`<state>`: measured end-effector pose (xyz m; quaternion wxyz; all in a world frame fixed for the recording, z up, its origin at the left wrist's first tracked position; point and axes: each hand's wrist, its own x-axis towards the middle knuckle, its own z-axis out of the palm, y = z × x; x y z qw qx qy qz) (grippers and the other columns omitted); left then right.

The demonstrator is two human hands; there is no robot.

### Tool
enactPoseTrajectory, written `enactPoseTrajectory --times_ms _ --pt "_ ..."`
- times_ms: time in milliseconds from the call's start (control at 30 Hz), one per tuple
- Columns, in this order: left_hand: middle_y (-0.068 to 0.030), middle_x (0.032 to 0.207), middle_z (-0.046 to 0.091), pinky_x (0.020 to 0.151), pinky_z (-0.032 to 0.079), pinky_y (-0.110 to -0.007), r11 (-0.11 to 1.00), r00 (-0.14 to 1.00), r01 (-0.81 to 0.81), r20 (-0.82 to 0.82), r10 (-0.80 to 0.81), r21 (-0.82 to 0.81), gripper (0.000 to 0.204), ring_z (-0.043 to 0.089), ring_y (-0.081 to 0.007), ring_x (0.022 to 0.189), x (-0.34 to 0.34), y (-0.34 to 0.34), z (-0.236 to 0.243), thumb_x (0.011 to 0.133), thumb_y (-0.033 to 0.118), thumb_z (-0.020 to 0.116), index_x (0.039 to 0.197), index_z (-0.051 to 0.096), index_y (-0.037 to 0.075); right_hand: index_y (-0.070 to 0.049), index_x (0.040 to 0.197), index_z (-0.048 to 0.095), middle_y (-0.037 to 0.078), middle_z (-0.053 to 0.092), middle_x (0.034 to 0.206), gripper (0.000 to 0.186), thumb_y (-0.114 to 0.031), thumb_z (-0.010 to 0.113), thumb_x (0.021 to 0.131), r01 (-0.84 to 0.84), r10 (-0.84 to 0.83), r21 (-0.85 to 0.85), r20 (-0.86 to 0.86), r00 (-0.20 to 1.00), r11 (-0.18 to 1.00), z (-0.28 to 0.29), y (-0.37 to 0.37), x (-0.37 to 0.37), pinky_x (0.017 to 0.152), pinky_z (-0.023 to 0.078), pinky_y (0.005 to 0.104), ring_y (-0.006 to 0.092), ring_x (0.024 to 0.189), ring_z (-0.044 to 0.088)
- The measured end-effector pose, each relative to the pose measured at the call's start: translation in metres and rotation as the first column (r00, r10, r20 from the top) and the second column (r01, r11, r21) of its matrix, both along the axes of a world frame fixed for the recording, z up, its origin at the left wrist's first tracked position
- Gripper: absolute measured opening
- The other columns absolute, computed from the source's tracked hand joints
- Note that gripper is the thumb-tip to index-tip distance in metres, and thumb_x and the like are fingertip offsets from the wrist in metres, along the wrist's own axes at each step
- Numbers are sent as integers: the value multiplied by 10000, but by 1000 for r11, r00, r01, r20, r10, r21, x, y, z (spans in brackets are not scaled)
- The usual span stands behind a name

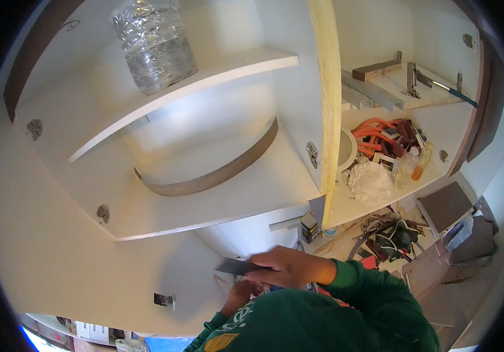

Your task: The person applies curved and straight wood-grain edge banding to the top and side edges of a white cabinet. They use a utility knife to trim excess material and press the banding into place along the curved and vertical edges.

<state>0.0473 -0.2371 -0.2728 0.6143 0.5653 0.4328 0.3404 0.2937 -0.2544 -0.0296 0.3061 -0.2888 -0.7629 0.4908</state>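
My right hand (pixel 290 267) is closed around a dark grey flat piece (pixel 235 267) with a straight edge, which sticks out to the left past my fingers. Whether it is a blade or a strip, I cannot tell. Just below and to the left is my left hand (pixel 241 293); its fingers are mostly hidden behind my right hand and green sleeve. Both hands are low in front of the white cabinet (pixel 263 202), under its bottom edge.
A curved brown edging strip (pixel 205 183) lies in the lower compartment. On the shelf (pixel 228 73) above stands a clear ribbed plastic container (pixel 158 53). At right, a compartment holds orange hose (pixel 372 132) and bottles (pixel 405 167); a hammer (pixel 448 89) lies above. Tools clutter a tool bag (pixel 397 239).
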Motion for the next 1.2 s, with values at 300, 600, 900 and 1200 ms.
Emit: enactPoseTrajectory --times_ms 300,600,900,1200 --pt "-66 861 653 701 496 -290 989 982 45 -187 -18 142 265 595 -115 782 8 3 27 995 271 595 930 649 20 -28 1108 655 44 663 975 246 -222 656 956 433 -595 -513 -203 777 741 -165 -64 66 814 486 290 118 885 587" --pt "-66 890 667 790 501 -287 980 943 197 -277 -185 18 235 612 -125 852 22 14 25 1018 243 561 966 614 20 4 1150 660 100 672 886 392 -334 657 951 640 -668 -410 93 738 650 -176 -63 50 767 490 320 123 840 588" --pt "-58 870 672 704 432 -265 985 948 147 -271 -165 -85 345 520 -107 765 20 13 22 1043 345 474 892 559 47 9 1151 677 67 663 822 443 -383 657 946 540 -619 -550 52 784 637 -181 -58 51 700 469 299 102 774 571" --pt "-16 609 573 539 388 -286 997 887 66 -455 -76 -39 454 455 -86 565 26 8 48 1002 380 554 780 660 -1 12 1083 689 87 644 747 446 -405 672 925 533 -586 -539 89 806 652 -187 -46 51 665 453 310 122 725 573"
